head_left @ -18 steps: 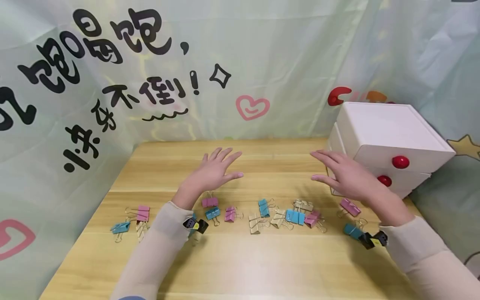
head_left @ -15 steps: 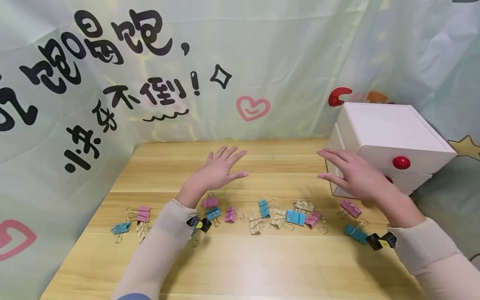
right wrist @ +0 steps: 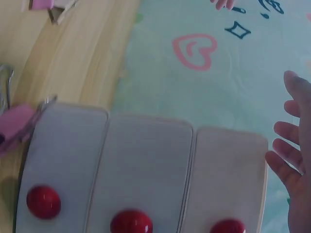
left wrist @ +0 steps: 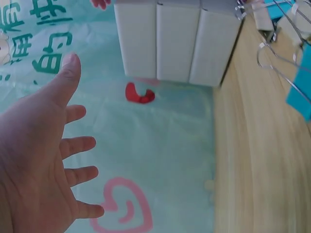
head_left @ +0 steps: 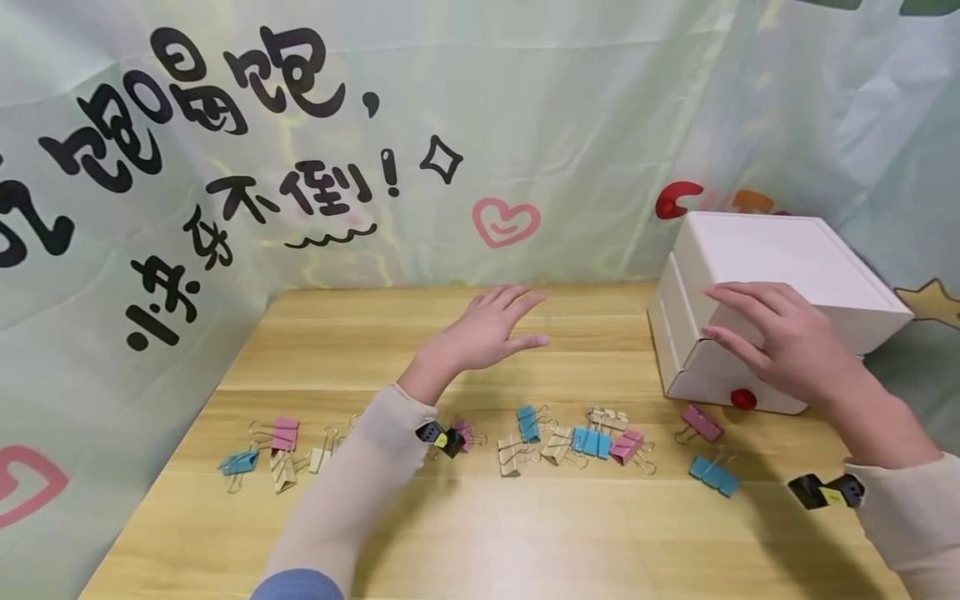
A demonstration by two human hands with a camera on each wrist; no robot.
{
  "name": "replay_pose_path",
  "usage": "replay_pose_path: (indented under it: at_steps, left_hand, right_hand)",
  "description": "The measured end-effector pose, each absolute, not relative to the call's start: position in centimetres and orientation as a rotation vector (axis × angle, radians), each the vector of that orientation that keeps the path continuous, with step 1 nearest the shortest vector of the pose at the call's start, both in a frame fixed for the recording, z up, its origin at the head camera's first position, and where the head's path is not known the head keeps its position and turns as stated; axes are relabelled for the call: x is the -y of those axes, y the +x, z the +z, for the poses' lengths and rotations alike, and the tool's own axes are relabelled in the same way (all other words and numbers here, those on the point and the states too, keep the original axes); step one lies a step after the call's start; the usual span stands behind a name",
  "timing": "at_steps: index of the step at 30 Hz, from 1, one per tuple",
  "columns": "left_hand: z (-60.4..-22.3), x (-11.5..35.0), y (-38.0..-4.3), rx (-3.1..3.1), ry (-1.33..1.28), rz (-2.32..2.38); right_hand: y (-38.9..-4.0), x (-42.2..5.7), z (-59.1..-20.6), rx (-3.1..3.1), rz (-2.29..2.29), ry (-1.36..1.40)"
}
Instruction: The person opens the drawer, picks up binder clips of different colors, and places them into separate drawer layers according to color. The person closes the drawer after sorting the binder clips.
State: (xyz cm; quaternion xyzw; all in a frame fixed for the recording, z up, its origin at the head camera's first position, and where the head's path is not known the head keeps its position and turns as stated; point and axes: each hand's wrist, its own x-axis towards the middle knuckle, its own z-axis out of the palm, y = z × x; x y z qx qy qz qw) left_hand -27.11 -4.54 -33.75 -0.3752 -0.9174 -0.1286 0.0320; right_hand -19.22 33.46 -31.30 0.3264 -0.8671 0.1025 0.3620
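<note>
My left hand [head_left: 483, 332] hovers over the middle of the table with its fingers spread and nothing in them; its palm side [left wrist: 36, 155] shows in the left wrist view. In front of a white drawer cabinet [head_left: 780, 242] is my right hand [head_left: 787, 346], fingers extended, holding nothing. The right wrist view has three drawer fronts with red knobs [right wrist: 131, 224] beside the right hand [right wrist: 291, 141]. Nearest that hand on the table lie a pink binder clip [head_left: 702, 423] and a blue binder clip [head_left: 713, 476]. My left forearm hides some of the clips.
Several pink, blue and cream binder clips lie across the wooden table [head_left: 540, 533], among them a blue one [head_left: 591, 442] in the middle cluster and a pink one [head_left: 285, 434] at the left. A printed cloth [head_left: 585, 125] hangs behind the table.
Both hands have moved to the right, still with fingers extended. The right hand now covers more of the cabinet's front. Cream clips formerly behind my left forearm have come into sight.
</note>
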Motion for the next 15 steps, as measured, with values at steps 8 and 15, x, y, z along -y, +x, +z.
replay_pose_path:
  at_steps: [8, 15]
  left_hand:
    - [-32.7, 1.0, -27.8, 2.740, -1.257, -0.410]
    - [-31.9, -1.3, -28.2, 2.749, -1.271, -0.457]
  right_hand:
    - [-19.0, -36.5, -30.7, 2.275, 0.257, 0.683]
    - [-19.4, -39.5, -31.2, 2.408, 0.190, 0.536]
